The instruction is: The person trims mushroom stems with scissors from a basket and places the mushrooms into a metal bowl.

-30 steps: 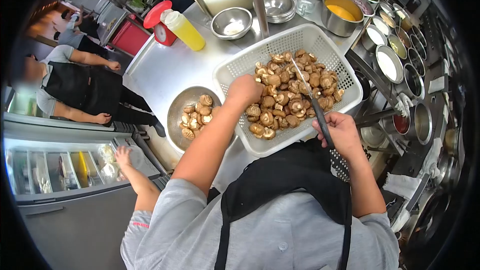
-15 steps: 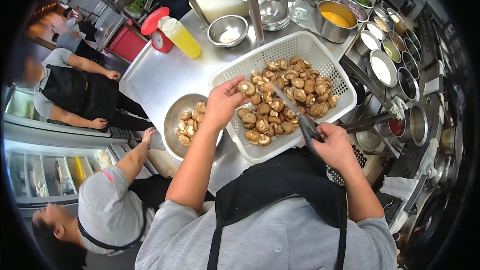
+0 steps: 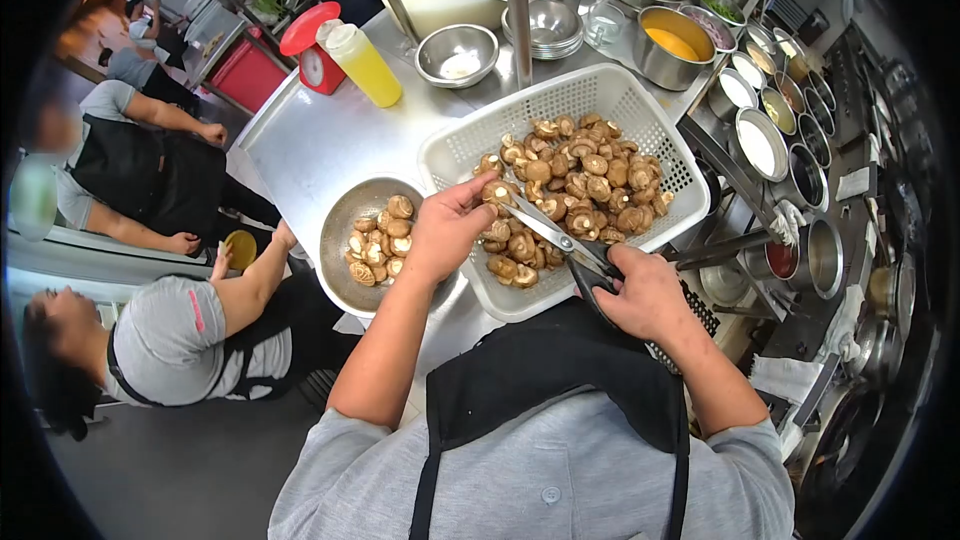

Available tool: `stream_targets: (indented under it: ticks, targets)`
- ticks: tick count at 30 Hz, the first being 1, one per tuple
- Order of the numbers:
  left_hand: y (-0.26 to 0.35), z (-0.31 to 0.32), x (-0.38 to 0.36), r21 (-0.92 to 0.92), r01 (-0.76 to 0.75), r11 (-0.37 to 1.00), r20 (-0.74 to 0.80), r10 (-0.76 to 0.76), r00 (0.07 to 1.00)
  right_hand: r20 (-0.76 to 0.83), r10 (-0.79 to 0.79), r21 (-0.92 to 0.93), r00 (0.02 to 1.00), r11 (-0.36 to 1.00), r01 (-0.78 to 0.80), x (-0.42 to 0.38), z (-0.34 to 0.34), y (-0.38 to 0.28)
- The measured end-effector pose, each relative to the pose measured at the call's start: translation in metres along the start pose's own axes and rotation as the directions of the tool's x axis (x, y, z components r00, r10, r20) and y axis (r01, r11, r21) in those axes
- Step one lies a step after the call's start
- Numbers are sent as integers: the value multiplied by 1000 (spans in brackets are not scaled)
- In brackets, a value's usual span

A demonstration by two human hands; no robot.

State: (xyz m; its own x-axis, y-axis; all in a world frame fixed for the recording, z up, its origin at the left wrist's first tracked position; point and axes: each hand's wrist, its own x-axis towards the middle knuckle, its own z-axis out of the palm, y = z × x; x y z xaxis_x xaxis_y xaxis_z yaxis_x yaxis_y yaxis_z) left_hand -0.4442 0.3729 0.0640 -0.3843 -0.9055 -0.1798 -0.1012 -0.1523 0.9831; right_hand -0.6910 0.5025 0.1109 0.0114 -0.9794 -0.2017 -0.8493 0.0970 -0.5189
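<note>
A single mushroom (image 3: pixel 497 194) is above the left part of the basket (image 3: pixel 450 152), its pale stem side in view. The left hand (image 3: pixel 448 232) has its grip pinched on it, fingertips at the edge. The scissors (image 3: pixel 548 228) reach to the stem (whether the blades touch it is hard to tell), their black handles held in the right hand's (image 3: pixel 645 292) grip. More mushrooms (image 3: pixel 590 172) fill much of the basket; beside it on the tabletop (image 3: pixel 290 145) stands a metal bowl (image 3: pixel 338 225) holding others.
</note>
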Motion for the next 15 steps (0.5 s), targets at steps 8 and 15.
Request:
stream_targets:
  ticks: [8, 15]
  targets:
    - [-14, 1, -2, -34, 14, 999, 20, -14, 1000, 111, -35, -165, 993, 985, 53, 2, 7, -9]
    - [-15, 5, -5, -66, 41, 997, 52, -37, 998, 158, -69, -190, 985, 977, 99, 4, 6, -11]
